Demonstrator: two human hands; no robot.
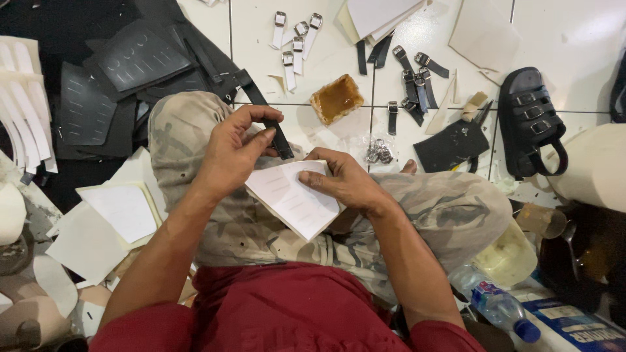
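I sit on a white tiled floor with a white cut sheet (pixel 293 195) resting on my camouflage trousers (pixel 443 208). My right hand (pixel 342 179) presses down on the sheet's upper right part. My left hand (pixel 235 146) pinches a long black strap (pixel 264 111) between thumb and fingers, just above the sheet's left corner. The strap runs up and left toward a pile of black cut pieces (pixel 130 72).
Several white buckled straps (pixel 295 42) and black buckled straps (pixel 411 81) lie ahead, with a tan sponge block (pixel 336 98), a bag of metal buckles (pixel 378 151) and a black sandal (pixel 529 120). White sheets (pixel 120 212) lie left; a plastic bottle (pixel 495 303) lies right.
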